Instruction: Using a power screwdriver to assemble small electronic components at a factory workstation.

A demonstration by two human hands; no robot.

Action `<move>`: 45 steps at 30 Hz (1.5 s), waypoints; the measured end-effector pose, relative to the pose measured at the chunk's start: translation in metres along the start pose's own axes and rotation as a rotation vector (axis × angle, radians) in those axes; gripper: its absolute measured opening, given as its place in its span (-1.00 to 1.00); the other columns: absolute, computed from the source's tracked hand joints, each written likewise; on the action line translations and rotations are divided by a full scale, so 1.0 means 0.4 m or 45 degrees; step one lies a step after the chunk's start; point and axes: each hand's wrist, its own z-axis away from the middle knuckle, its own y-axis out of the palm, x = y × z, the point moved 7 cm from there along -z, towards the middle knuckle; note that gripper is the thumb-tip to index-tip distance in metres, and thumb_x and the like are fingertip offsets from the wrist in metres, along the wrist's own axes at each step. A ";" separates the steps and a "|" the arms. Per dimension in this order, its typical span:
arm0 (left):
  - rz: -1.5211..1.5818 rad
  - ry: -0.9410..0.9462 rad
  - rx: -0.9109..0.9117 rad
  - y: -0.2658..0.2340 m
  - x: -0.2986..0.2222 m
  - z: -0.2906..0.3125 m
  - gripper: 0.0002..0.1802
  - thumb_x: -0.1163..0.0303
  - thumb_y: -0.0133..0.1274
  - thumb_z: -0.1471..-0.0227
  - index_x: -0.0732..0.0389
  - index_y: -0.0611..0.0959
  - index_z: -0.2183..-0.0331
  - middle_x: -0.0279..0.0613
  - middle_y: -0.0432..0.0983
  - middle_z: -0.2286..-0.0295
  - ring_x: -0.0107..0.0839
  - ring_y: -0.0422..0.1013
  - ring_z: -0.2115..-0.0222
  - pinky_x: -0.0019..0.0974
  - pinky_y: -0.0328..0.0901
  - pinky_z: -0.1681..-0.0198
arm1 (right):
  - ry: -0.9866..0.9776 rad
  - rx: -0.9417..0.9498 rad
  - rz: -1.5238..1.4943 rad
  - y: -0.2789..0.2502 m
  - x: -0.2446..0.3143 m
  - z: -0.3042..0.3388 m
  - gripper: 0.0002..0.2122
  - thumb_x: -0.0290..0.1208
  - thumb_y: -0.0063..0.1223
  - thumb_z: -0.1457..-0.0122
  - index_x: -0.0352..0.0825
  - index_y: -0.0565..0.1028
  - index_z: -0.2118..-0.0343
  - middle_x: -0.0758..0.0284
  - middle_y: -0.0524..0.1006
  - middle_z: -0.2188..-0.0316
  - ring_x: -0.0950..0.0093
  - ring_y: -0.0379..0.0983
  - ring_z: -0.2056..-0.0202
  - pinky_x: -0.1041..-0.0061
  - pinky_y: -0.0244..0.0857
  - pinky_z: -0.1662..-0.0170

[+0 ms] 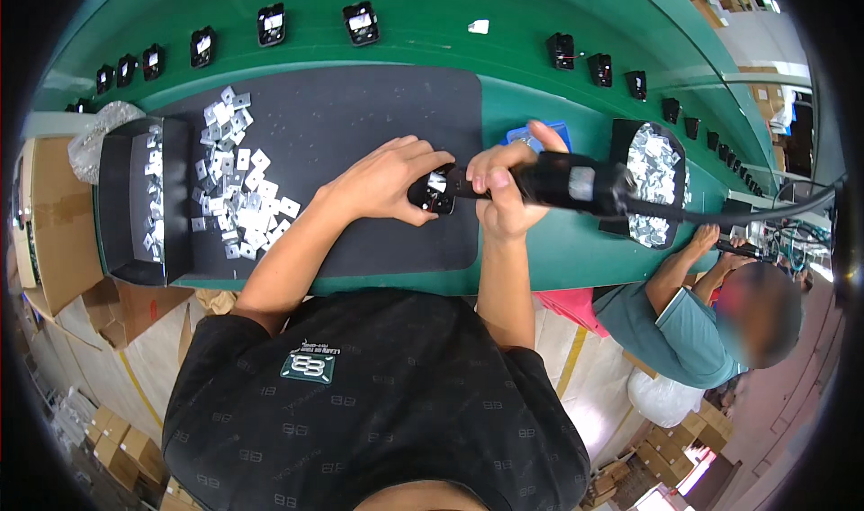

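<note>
My left hand [387,182] grips a small black plastic housing [445,207] with shiny metal inside, thumb on the near side and fingers over the far side. It rests on or just above the dark mat. In my right hand [506,187] is a black corded electric screwdriver [562,180], lying sideways with its nose pointing left at the housing. The nose meets or nearly meets the housing; the exact contact is hidden. Left of my left arm, many small silver metal plates [238,187] lie loose on the mat [360,106].
A black bin [175,196] with plates stands far left, another black bin [619,155] full of metal parts on the right. Behind my right hand sits a blue tray [558,135]. Similar housings [362,25] line the green far strip. At right, a co-worker [675,317] handles a dark tool.
</note>
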 end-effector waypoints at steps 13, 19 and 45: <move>-0.389 -0.209 -0.264 -0.140 0.214 -0.304 -0.22 0.33 0.24 0.29 0.28 0.31 -0.01 0.12 0.35 0.08 -0.01 0.29 0.04 -0.17 0.21 -0.03 | -0.175 -0.413 -0.044 -0.155 0.230 0.116 -0.51 -0.51 0.01 -0.05 -0.35 0.10 -0.04 0.35 0.28 0.66 0.54 0.24 0.69 0.49 0.28 0.54; -0.537 -0.379 -0.151 -0.163 0.306 -0.333 -0.08 0.22 0.25 0.30 0.14 0.24 -0.13 0.11 0.25 -0.03 0.01 0.13 -0.09 -0.08 0.06 -0.14 | -0.087 -0.483 0.017 -0.197 0.218 0.212 -0.50 -0.62 0.08 0.01 -0.37 0.15 0.00 0.33 0.35 0.62 0.53 0.29 0.65 0.48 0.29 0.50; -0.389 0.323 0.288 0.208 -0.132 -0.371 -0.88 0.38 0.09 0.15 0.22 0.63 0.52 -0.15 0.53 0.49 -0.14 0.48 0.44 -0.16 0.38 0.37 | -0.208 -0.477 0.085 -0.213 0.292 0.177 -0.52 -0.59 0.05 -0.01 -0.37 0.15 0.00 0.35 0.33 0.65 0.55 0.26 0.68 0.53 0.28 0.54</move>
